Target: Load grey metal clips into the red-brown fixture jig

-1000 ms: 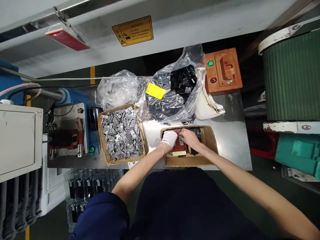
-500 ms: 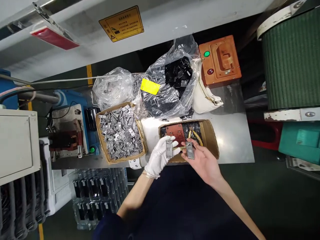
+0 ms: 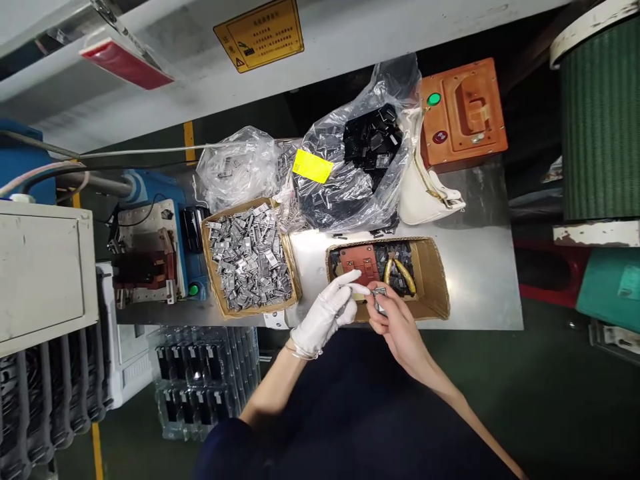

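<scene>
My left hand (image 3: 324,313), in a white glove, and my bare right hand (image 3: 395,323) meet just in front of a small cardboard box (image 3: 441,287). The right fingers are closed on a small grey metal part (image 3: 380,296). The gloved fingertips pinch a thin grey piece (image 3: 361,289) seen edge-on, right beside that part. Inside the box lie a red-brown plate (image 3: 357,259), yellow-handled pliers (image 3: 399,273) and dark small parts.
A second cardboard box (image 3: 249,259) full of grey metal parts sits to the left on the metal table (image 3: 480,267). Behind are a clear bag (image 3: 237,167), a bag of black parts (image 3: 357,167), an orange button box (image 3: 463,110) and a blue machine (image 3: 150,247).
Both hands came up out of the small box, each with a grey part held flat to view. They have now drawn together, the parts turned edge-on and touching.
</scene>
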### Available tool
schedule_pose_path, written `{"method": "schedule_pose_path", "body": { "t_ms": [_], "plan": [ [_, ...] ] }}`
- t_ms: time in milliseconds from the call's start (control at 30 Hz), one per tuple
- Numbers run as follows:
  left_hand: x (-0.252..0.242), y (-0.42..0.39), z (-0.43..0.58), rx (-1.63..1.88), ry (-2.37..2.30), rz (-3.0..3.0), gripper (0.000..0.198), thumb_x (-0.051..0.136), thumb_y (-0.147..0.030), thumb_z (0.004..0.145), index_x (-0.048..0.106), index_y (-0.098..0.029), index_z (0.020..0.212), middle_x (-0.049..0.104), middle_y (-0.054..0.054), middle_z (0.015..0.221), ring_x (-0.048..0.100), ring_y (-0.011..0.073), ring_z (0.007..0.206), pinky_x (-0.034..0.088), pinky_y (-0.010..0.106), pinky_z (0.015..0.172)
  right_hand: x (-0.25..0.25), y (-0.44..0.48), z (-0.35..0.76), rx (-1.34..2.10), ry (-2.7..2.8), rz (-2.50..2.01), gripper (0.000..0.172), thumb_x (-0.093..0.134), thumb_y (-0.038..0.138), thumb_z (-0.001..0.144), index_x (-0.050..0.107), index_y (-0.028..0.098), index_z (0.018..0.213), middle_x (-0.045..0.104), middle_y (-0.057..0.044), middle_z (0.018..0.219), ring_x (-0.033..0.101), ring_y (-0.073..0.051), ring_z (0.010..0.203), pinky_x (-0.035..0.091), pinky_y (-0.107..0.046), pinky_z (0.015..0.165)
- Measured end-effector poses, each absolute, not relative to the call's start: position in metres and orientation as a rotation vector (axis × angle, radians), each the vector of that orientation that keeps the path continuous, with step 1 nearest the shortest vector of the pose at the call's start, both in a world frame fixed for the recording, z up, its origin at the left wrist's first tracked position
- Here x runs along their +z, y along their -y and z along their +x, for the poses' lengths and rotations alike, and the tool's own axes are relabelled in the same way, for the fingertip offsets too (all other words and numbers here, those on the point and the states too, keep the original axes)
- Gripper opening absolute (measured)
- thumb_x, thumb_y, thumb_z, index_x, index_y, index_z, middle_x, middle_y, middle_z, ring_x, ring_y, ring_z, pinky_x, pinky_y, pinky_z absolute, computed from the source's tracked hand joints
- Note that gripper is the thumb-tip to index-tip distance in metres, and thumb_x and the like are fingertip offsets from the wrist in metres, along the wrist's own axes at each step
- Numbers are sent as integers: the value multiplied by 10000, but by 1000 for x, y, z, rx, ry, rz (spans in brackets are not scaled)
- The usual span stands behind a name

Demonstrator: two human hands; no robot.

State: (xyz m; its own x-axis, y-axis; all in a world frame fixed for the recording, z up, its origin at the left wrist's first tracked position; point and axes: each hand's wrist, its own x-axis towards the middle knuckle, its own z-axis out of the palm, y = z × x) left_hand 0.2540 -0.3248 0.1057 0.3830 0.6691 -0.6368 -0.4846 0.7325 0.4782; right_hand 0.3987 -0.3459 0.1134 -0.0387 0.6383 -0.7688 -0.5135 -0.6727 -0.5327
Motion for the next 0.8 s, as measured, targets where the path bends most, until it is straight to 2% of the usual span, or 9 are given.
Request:
{"method": "schedule_pose_path", "body": {
  "t_ms": [133, 300, 433, 533, 600, 667, 700, 733, 800],
  "plan": [
    [105, 334, 241, 691, -962, 288, 636, 825, -455, 826, 590, -223, 1370, 674, 49, 1037, 349, 17, 505, 283, 206, 470, 107, 344, 388, 1817, 175, -1456, 390, 728, 451, 682, 553, 207, 933, 455, 37, 740, 230, -56, 513, 149, -201, 449],
    [82, 364, 206, 732, -1215, 170, 725, 892, -509, 721, 598, -206, 1311, 666, 30, 985, 345, 17, 522, 258, 168, 459, 86, 354, 359, 1967, 377, -1482, 476, 618, 633, 780, 526, 229, 1015, 475, 13, 850, 246, -81, 548, 187, -224, 477],
    [61, 365, 155, 892, -1585, 78, 628, 823, -587, 763, 665, -193, 1227, 690, 58, 1072, 485, 50, 612, 396, 156, 507, 57, 352, 307, 2154, 557, -1486, 581, 587, 669, 835, 559, 236, 1221, 528, 2, 853, 438, -139, 642, 408, -276, 607],
    [44, 348, 114, 956, -1750, 85, 528, 622, -582, 928, 631, -198, 1290, 677, 83, 1230, 621, 91, 758, 522, 183, 657, 30, 336, 254, 2265, 684, -1515, 694, 530, 616, 889, 460, 216, 1451, 616, -91, 1140, 599, -241, 1018, 490, -380, 940],
    [32, 339, 92, 955, -1797, 100, 504, 505, -542, 994, 584, -195, 1351, 616, 110, 1392, 674, 150, 1040, 556, 235, 890, 14, 327, 224, 2302, 763, -1542, 760, 511, 560, 915, 344, 191, 1558, 459, -150, 1497, 451, -282, 1379, 368, -412, 1156],
    [23, 340, 78, 920, -1843, 133, 504, 446, -516, 1019, 546, -203, 1401, 496, 115, 1552, 542, 209, 1365, 449, 319, 1138, 5, 326, 207, 2314, 842, -1576, 810, 494, 503, 938, 219, 153, 1616, 233, -156, 1662, 223, -279, 1542, 198, -422, 1260],
    [20, 343, 74, 898, -1867, 157, 495, 442, -496, 1023, 530, -215, 1422, 424, 99, 1613, 433, 213, 1470, 358, 342, 1221, 3, 331, 204, 2314, 882, -1592, 812, 485, 467, 948, 175, 145, 1627, 173, -154, 1685, 173, -273, 1561, 148, -430, 1274],
    [19, 349, 72, 875, -1893, 186, 485, 449, -471, 1023, 511, -229, 1439, 356, 79, 1656, 335, 203, 1532, 271, 345, 1268, 3, 338, 205, 2316, 921, -1600, 794, 475, 427, 954, 162, 148, 1628, 173, -157, 1686, 189, -268, 1558, 141, -441, 1275],
    [19, 363, 75, 837, -1949, 242, 482, 481, -436, 1015, 482, -236, 1454, 285, 66, 1689, 240, 181, 1571, 164, 319, 1298, 8, 361, 218, 2362, 999, -1570, 662, 441, 352, 961, 302, 156, 1578, 373, -175, 1598, 404, -266, 1452, 261, -461, 1232]
  ]
}}
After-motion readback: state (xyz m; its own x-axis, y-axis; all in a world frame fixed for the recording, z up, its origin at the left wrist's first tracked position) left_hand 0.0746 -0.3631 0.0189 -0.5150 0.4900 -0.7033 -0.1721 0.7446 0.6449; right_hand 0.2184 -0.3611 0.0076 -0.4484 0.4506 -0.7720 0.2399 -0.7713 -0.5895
